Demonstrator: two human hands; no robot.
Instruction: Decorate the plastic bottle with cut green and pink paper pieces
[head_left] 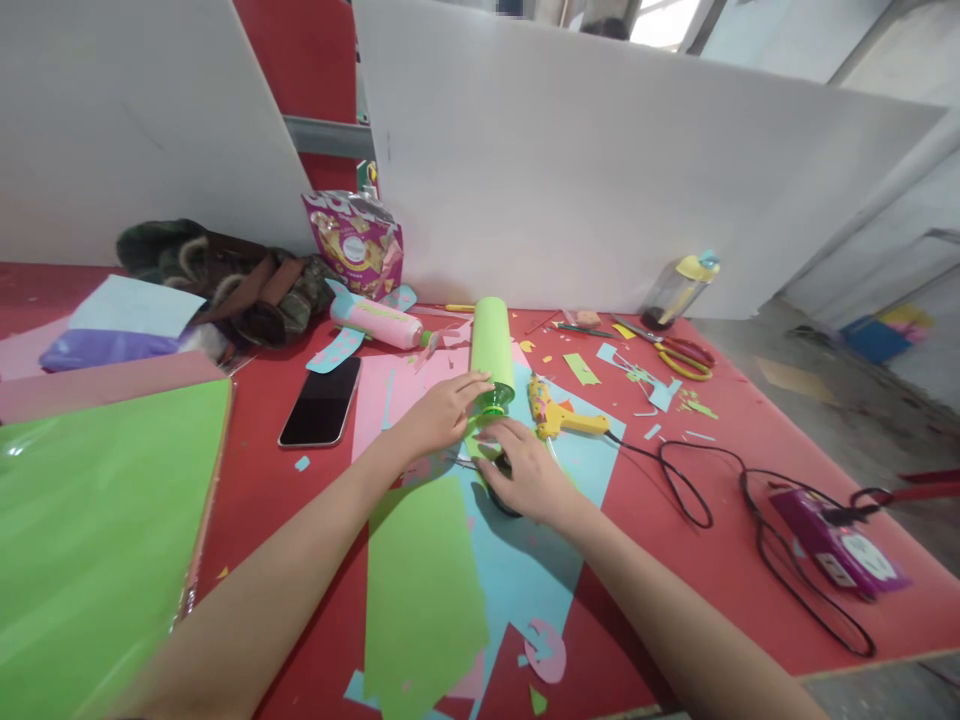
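A clear green plastic bottle wrapped in light green paper point(491, 345) lies on its side, its neck and cap towards me. My left hand point(442, 412) is closed at the bottle's near end, its fingertips against the wrapped side. My right hand point(529, 470) is just below the cap, fingers and thumb apart over a small piece of green paper and a black object. That black object point(504, 497), mostly hidden under the hand, may be scissor handles; thin metal shows to its left. Under the hands lie a green paper sheet point(424, 590) and a blue sheet point(525, 560).
A yellow glue gun point(577, 420) lies right of the hands, its cord running to a purple power strip point(836, 545). A phone point(321, 402), a pink-wrapped bottle point(376, 322), and a snack bag point(356, 245) stand left. Scissors point(679, 357) and paper scraps lie right.
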